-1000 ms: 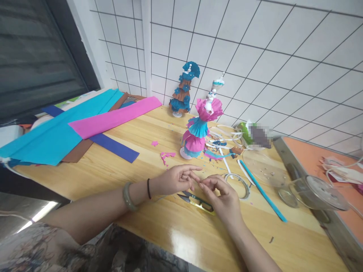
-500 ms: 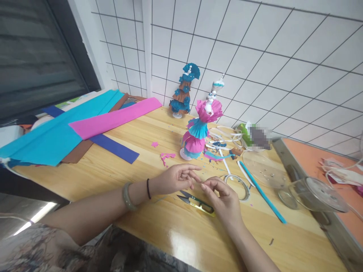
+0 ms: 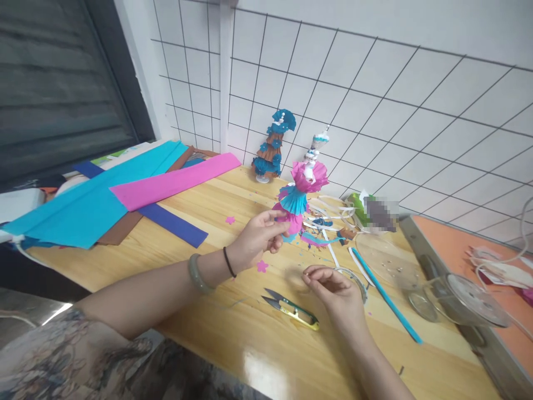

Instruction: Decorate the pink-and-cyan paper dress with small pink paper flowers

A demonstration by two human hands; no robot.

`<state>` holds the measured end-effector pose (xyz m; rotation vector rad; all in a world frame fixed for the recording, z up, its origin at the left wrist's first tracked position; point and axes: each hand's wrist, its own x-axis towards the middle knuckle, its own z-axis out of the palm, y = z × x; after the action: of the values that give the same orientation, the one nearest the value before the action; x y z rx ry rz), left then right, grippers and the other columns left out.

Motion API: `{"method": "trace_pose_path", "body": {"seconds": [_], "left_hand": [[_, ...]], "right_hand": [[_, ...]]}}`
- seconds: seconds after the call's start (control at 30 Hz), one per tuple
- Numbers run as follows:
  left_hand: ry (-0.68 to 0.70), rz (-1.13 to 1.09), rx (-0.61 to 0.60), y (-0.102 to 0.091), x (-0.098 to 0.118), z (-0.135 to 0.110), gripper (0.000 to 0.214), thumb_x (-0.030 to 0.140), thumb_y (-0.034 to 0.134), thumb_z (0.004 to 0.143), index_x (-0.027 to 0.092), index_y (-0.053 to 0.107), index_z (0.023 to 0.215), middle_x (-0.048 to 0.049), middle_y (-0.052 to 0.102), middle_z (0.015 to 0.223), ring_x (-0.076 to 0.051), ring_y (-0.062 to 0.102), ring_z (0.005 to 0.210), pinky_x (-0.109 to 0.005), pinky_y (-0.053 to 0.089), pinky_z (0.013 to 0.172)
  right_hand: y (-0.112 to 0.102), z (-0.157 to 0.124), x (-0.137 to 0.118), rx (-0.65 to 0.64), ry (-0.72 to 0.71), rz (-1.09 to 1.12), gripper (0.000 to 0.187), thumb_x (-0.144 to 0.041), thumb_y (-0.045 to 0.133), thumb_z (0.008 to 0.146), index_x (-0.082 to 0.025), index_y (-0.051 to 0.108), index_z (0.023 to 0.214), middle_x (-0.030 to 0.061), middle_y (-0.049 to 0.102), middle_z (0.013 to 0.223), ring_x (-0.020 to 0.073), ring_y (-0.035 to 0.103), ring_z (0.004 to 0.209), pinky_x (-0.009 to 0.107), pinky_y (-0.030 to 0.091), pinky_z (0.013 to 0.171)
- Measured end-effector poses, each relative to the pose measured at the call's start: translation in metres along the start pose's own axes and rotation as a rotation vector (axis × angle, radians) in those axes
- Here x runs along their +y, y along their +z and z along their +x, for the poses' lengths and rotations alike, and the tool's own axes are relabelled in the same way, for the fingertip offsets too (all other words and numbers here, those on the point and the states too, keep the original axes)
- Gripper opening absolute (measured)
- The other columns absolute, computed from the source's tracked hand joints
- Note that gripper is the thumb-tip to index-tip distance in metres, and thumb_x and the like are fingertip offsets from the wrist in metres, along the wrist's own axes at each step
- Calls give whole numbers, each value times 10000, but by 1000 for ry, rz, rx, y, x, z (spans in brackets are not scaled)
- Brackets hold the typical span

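Observation:
My left hand (image 3: 259, 239) grips the lower skirt of a pink and blue paper doll (image 3: 300, 191), which stands on the wooden table (image 3: 200, 205). Nearer to me, my right hand (image 3: 333, 289) hovers just above the table with thumb and forefinger pinched on something too small to make out. Yellow-handled thread snips (image 3: 293, 310) lie between the two hands. A small pink paper flower (image 3: 262, 266) lies under my left wrist.
A brown and blue paper doll (image 3: 272, 145) stands by the tiled wall. Cyan, pink, blue and brown crepe sheets (image 3: 104, 194) cover the left. A tape roll (image 3: 353, 275), blue strip (image 3: 385, 294), clear lid and jar (image 3: 458, 289) sit right, beside an orange tray (image 3: 491, 244).
My left hand left the right one, moved up and away, and took hold of the pink and blue doll. The right hand stayed low, still pinched. The camera tilted slightly.

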<state>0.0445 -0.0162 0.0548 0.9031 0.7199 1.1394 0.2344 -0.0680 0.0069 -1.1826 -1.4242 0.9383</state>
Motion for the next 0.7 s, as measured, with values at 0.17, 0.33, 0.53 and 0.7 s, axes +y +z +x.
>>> {"method": "trace_pose_path", "body": {"seconds": [0.17,0.33,0.53,0.7], "left_hand": [[28,-56,12,13,4,11,242,297,642,712,157,486,832,63,452,578,7,336,375,-126,192,355],[40,-63,45,19,1,18,239,313,643,705,152,475,760,67,440,554,10,307,349,-134,161,336],[80,-20,101,23,2,20,247,316,659,684,154,479,731,81,425,492,3,308,324,-143,157,321],[52,2,142,23,2,23,213,285,637,699,145,478,682,66,447,496,2,317,316,-147,173,317]], "right_hand": [[-1,12,-20,-20,44,19,225,-319,753,593,-173,589,643,53,666,656,159,624,609,275,525,557],[0,33,-40,45,31,-91,230,-364,746,597,-166,668,683,48,678,634,158,618,569,295,524,562],[14,60,-50,155,-95,-11,210,-344,702,667,-183,705,802,39,692,716,155,619,622,318,521,626],[28,73,-48,176,-212,-64,225,-354,622,750,-188,704,877,48,681,789,164,612,685,335,506,678]]}}
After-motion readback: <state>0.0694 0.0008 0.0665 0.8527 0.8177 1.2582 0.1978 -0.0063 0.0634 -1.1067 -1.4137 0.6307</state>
